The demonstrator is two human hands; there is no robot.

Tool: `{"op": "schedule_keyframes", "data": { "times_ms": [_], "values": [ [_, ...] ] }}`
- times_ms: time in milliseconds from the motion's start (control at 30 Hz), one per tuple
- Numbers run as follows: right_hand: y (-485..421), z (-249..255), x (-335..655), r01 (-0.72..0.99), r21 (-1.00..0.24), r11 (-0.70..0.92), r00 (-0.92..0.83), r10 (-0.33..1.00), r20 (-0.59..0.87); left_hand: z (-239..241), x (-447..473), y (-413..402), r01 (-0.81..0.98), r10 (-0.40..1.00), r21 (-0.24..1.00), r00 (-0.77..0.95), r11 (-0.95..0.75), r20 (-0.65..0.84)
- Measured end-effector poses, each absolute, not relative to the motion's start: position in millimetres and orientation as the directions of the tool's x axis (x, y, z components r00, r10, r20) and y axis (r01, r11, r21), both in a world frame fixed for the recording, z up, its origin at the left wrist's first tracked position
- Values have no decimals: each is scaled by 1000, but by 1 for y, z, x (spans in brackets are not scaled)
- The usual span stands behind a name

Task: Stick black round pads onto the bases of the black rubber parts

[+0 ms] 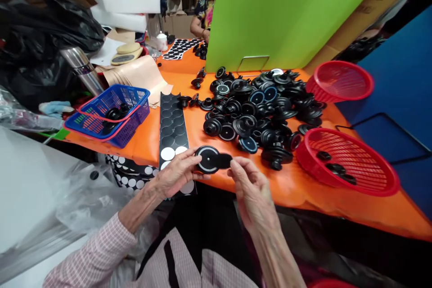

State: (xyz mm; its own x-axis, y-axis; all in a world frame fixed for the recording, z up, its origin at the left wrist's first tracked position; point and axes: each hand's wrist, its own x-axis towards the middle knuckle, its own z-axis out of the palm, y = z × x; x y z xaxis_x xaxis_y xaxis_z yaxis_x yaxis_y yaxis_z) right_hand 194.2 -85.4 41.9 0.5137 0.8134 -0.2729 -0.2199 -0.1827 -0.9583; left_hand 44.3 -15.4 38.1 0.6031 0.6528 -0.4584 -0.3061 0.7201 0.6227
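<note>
My left hand grips a round black disc part with a pale ring on its face. Between the fingertips of my right hand is the edge of a thin black round sticker, which overlaps the right side of that disc. Just beyond my left hand lies a sheet of black round stickers, with white circles bared at its near end. A large heap of black disc parts spreads over the orange table past both hands.
At left stands a blue basket holding a few black parts, with a steel flask behind it. Two red baskets sit at right; the nearer contains several black pieces. A green panel rises behind the heap, partly hiding another person.
</note>
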Motion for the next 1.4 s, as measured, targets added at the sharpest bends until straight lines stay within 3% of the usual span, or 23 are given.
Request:
{"op": "schedule_keyframes", "data": {
  "times_ms": [833,1400],
  "values": [
    [-84,25,160,-66,-979,-192,560,805,-196,42,34,-29,-274,707,716,573,643,-415],
    [-83,18,152,389,-914,-117,559,818,133,34,32,-27,-277,709,716,571,641,-414]
  ]
}}
